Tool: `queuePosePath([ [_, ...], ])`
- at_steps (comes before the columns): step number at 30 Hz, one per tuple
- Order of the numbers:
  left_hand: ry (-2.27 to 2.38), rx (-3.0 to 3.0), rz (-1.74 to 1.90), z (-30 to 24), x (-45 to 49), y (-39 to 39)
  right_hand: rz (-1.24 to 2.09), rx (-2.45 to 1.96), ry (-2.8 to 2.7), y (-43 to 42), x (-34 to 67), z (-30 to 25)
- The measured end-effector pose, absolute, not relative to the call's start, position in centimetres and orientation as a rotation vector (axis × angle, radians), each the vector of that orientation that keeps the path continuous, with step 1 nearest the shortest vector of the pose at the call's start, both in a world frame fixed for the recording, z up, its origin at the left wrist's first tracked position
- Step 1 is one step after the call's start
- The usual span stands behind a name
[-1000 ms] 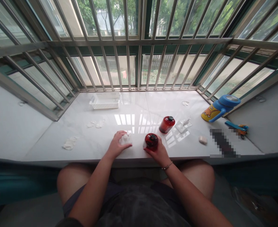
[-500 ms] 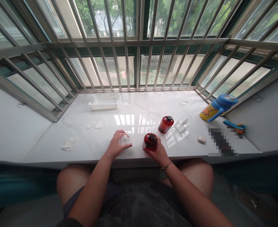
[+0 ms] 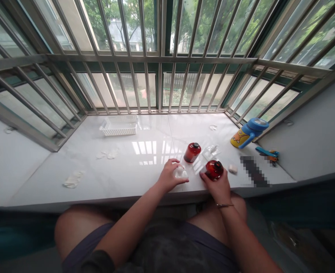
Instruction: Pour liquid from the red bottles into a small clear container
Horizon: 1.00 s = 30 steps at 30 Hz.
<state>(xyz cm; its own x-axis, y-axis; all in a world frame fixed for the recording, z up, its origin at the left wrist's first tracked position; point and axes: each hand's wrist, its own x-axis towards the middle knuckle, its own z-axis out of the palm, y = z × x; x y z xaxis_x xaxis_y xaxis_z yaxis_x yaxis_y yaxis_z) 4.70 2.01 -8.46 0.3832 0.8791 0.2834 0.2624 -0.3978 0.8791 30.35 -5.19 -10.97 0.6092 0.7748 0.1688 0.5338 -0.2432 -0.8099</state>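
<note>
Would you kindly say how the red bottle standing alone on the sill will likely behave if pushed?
The red bottle is round-bodied, so it would probably roll if tipped over. Its glossy surface may feel slippery, and on the polished white sill it may slide when nudged.

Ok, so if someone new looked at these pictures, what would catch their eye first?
A glossy dark red bottle with a black cap sits in the right hand, with a matching bottle standing beyond it on the white stone sill. The left hand cups a small translucent white object. Far right, a blue-lidded yellow cup stands out.
</note>
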Motion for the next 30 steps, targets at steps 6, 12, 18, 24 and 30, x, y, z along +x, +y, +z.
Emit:
queuePosePath([
  [6,0.931,2.001,1.005,-10.4,11.7,3.6,0.194,-2.11,-0.863,-2.5,33.1,-9.4],
  [12,1.129,2.11,1.049,-11.2,13.4,5.6,0.141,-2.172,-0.768,0.9,34.8,-9.3],
  [18,1.255,2.07,1.077,-10.9,12.7,9.2,0.219,-2.139,-0.867,5.3,34.1,-9.5],
  [24,1.215,2.071,1.029,-10.6,12.4,11.7,0.303,-2.072,-1.008,7.4,32.0,-9.5],
  [30,0.934,2.015,1.075,-10.9,9.9,10.0,0.296,-2.067,-1.031,4.2,33.5,-9.8],
])
